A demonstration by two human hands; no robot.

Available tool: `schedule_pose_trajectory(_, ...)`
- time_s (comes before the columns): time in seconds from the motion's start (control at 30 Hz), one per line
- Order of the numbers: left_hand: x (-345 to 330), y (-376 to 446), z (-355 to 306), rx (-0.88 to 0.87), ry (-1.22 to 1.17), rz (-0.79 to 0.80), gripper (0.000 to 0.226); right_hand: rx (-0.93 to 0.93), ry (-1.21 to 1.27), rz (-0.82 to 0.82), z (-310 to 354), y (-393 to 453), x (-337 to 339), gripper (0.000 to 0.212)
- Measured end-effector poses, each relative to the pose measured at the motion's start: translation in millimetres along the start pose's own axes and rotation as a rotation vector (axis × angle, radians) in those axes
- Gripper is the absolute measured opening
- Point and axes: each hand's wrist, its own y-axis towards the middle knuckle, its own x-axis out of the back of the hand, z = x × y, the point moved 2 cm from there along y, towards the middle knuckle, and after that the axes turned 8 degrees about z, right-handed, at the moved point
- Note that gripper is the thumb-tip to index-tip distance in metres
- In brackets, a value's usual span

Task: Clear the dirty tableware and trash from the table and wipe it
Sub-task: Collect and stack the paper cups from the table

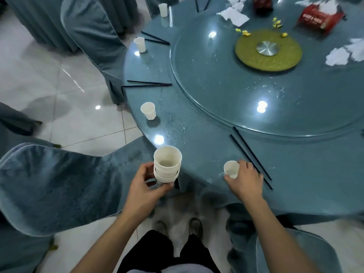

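My left hand (144,187) grips a stack of white paper cups (167,164) held just off the near edge of the round blue table (197,119). My right hand (245,179) curls round a single white paper cup (231,169) standing on the table near its front edge. More white cups stand along the left rim: one cup (148,110) close by, another cup (140,44) farther, a third cup (163,10) at the back. Pairs of black chopsticks (251,155) lie right of my right hand and at the left rim (146,84). Crumpled napkins (235,15) lie on the glass turntable.
A glass turntable (256,107) with a green mat (268,50) fills the table's middle. A red tissue box (320,19) and more napkins (344,54) sit at the far right. Covered chairs (55,186) stand at the left and another chair (92,36) behind. Water drops spot the tabletop.
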Motion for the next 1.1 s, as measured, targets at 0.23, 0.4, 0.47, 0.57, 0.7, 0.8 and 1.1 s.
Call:
schedule_pose_trajectory(0.23,22.9,49.3,-1.3,-0.012,0.074,0.025,0.060,0.454,0.432,-0.142,108.5,-6.2,79.4,0.063)
schedule_pose_trajectory(0.4,64.5,82.1,3.1,-0.016,0.079,0.011,0.059,0.737,0.682,-0.028,219.9,-20.6,116.1,0.058)
schedule_pose_trajectory(0.47,84.0,94.2,6.7,-0.019,0.071,-0.001,0.059,0.798,0.607,0.096,252.9,-17.3,113.4,0.060)
schedule_pose_trajectory(0.57,113.8,112.5,10.8,-0.024,0.063,0.006,0.060,0.830,0.376,0.234,293.5,-6.4,94.4,0.063)
schedule_pose_trajectory(0.7,147.9,133.2,25.1,-0.004,0.026,0.000,0.059,0.780,0.352,0.439,336.4,6.7,64.3,0.067)
schedule_pose_trajectory(0.8,170.1,145.9,39.8,0.010,0.022,0.000,0.059,0.761,0.391,0.471,366.3,24.7,50.4,0.065)
schedule_pose_trajectory(1.1,210.9,163.2,63.1,0.059,-0.009,-0.037,0.059,0.379,-0.252,0.209,403.0,170.5,-9.7,0.088)
